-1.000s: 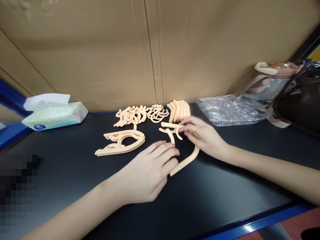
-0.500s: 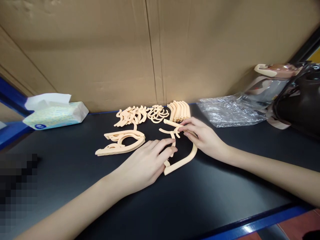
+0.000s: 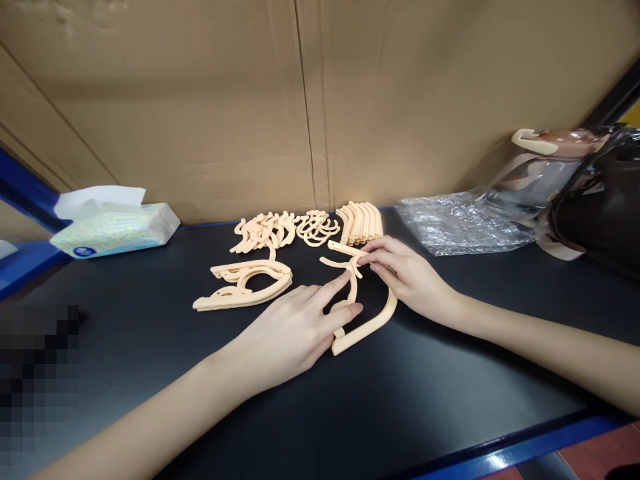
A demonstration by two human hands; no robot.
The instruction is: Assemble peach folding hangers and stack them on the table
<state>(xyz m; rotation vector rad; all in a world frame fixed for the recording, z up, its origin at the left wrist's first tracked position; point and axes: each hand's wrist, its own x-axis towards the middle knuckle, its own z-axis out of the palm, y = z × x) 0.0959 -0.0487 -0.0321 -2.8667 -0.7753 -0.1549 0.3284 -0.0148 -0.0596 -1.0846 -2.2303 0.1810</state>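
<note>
Between my hands lies a beige folding-hanger assembly on the dark tabletop, with a long bent hanger arm [image 3: 373, 325] at its lower right. My left hand [image 3: 305, 327] lies over the lower left, its fingers around a curved hanger piece [image 3: 353, 288], the index fingertip at that piece's upper end. My right hand [image 3: 407, 273] pinches the upper joint, where a straight arm end [image 3: 345, 249] and a slim curved hook [image 3: 334, 263] meet. The joint itself is partly hidden by the fingers. Beside my left hand rest put-together folding hangers [image 3: 245, 285], stacked flat.
Loose curved pieces [image 3: 265, 231], hooks [image 3: 317, 228] and a row of bent arms [image 3: 361, 223] sit at the back against a cardboard wall [image 3: 225, 107]. A tissue pack [image 3: 117, 227] stands left; clear plastic wrap [image 3: 445, 223], a bottle [image 3: 535, 177] and a dark bag [image 3: 600, 207] are right.
My left index finger has moved up along the curved piece toward the joint. My right hand keeps its pinch nearly in place. The whole view has shifted slightly.
</note>
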